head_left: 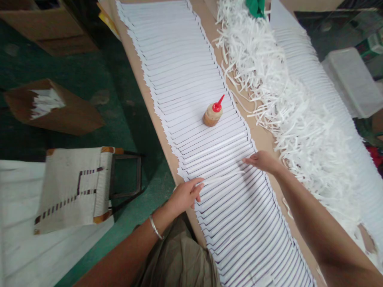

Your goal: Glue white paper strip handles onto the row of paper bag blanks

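Note:
A long row of overlapping white paper sheets (191, 71) with notched edges runs down the table. Over it my left hand (187, 193), wearing a bangle, pinches one end of a thin white paper strip (223, 178). The strip's far end curves free, just below the fingertips of my right hand (261, 161). Those fingertips are pressed together above the sheets' right edge; whether anything is between them cannot be made out. A squeeze bottle (212, 115) with a red nozzle and brownish contents stands upright on the sheets, beyond both hands.
A big heap of white paper strips (299, 103) lies right of the sheets, with another row of sheets (299, 44) behind it. On the left are a woven stool (73, 187) and a cardboard box (68, 111) holding white paper. A plastic container (353, 79) sits far right.

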Tool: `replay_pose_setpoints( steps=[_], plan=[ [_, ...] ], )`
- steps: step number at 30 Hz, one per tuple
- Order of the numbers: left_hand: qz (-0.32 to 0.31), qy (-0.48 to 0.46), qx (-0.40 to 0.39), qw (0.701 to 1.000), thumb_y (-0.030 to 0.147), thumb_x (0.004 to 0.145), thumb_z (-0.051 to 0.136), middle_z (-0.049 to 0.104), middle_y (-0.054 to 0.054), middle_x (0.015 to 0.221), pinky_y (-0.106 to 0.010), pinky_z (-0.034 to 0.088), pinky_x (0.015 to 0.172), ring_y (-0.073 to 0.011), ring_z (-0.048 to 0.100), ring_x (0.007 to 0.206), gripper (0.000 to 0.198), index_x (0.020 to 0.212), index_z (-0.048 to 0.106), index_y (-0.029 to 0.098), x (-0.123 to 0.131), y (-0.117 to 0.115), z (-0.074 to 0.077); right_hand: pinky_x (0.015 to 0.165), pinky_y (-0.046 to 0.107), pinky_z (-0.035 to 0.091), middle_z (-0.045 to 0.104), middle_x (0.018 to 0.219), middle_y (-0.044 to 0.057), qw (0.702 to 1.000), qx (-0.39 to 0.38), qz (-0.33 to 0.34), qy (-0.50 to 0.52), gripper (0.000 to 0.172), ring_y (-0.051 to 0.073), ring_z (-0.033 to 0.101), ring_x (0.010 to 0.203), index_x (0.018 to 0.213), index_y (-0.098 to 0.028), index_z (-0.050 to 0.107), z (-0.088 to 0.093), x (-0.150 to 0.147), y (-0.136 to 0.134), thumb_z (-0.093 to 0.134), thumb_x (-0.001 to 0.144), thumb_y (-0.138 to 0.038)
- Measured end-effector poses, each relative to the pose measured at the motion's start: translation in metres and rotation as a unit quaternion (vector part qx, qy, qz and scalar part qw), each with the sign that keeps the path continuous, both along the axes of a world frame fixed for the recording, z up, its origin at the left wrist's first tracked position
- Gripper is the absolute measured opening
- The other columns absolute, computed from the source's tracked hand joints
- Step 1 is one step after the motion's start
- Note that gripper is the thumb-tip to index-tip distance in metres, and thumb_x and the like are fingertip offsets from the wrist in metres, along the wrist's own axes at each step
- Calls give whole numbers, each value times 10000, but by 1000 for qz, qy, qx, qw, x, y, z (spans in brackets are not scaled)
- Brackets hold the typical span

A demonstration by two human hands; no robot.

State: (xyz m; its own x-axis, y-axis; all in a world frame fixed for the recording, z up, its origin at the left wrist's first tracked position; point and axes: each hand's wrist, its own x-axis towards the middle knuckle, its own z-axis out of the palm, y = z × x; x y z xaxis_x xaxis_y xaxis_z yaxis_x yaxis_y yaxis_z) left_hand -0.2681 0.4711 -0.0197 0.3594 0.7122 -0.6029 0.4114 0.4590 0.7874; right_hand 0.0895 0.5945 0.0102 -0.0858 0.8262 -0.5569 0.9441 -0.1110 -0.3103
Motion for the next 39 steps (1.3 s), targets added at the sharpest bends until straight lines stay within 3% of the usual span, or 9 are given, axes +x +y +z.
replay_pose_setpoints(
  steps=[3, 6, 10, 13, 17, 25, 33, 36, 39],
  plan=[
    [-71, 123, 105, 984, 489, 1007, 396, 656, -11, 650, -278, 436, 631, -200, 640, 635, 588, 1514, 496, 209, 1, 1, 10, 585, 302, 343, 608, 620, 45, 983, 138, -55, -106, 442, 181, 538, 607, 691, -190, 665, -9, 16, 49, 525, 889, -560],
    [-66, 178, 162, 968, 458, 1026, 371, 681, -31, 741, -291, 431, 682, -207, 640, 704, 580, 1528, 469, 185, -3, 5, 15, 721, 329, 441, 719, 917, 116, 956, 255, -75, -126, 335, 237, 628, 806, 1044, -161, 727, -29, 18, 100, 518, 897, -378],
    [-32, 180, 170, 968, 433, 1027, 379, 696, -40, 824, -278, 435, 692, -180, 623, 711, 512, 1429, 560, 174, -10, 7, 13, 898, 435, 488, 681, 1162, 220, 940, 300, -75, -145, 434, 326, 641, 1021, 1179, -106, 690, -56, -5, 149, 554, 895, -405],
    [-21, 180, 165, 970, 421, 1021, 393, 683, -34, 795, -274, 426, 662, -174, 608, 691, 470, 1349, 616, 170, -10, 5, 11, 911, 489, 491, 673, 1148, 278, 931, 284, -122, -195, 416, 380, 640, 1069, 1144, -48, 690, -65, -23, 170, 532, 921, -363],
    [-14, 167, 164, 972, 418, 1018, 400, 661, -26, 755, -274, 406, 632, -168, 583, 658, 452, 1298, 645, 160, -5, 2, 7, 892, 472, 495, 691, 1121, 276, 932, 257, -142, -212, 377, 363, 660, 1066, 1159, -38, 688, -67, -17, 176, 411, 936, -166],
    [-5, 110, 165, 980, 411, 1015, 409, 647, -22, 736, -265, 391, 598, -165, 576, 656, 438, 1266, 657, 151, 4, -1, 4, 853, 413, 505, 741, 1016, 197, 955, 227, -78, -174, 301, 334, 672, 978, 1012, -121, 740, -49, 36, 142, 530, 858, -272],
    [-19, 116, 150, 982, 387, 1012, 420, 678, -37, 762, -270, 421, 614, -184, 621, 712, 406, 1251, 675, 180, 14, -4, 8, 849, 456, 503, 675, 1135, 270, 932, 253, -145, -217, 475, 369, 648, 1026, 1216, -52, 636, -54, -15, 175, 565, 881, -381],
    [-19, 126, 148, 981, 374, 1012, 423, 695, -46, 792, -271, 437, 625, -191, 642, 752, 396, 1242, 679, 178, 13, -6, 7, 846, 433, 488, 638, 1223, 243, 933, 280, -99, -201, 448, 336, 617, 1053, 1293, -97, 589, -61, -20, 184, 523, 917, -331],
    [-21, 127, 156, 979, 364, 1008, 441, 708, -53, 829, -275, 460, 644, -197, 656, 790, 370, 1212, 690, 182, 11, -7, 6, 851, 410, 457, 623, 1230, 207, 940, 284, -58, -178, 331, 307, 576, 1071, 1166, -133, 661, -58, -14, 185, 454, 939, -258]
  ],
)
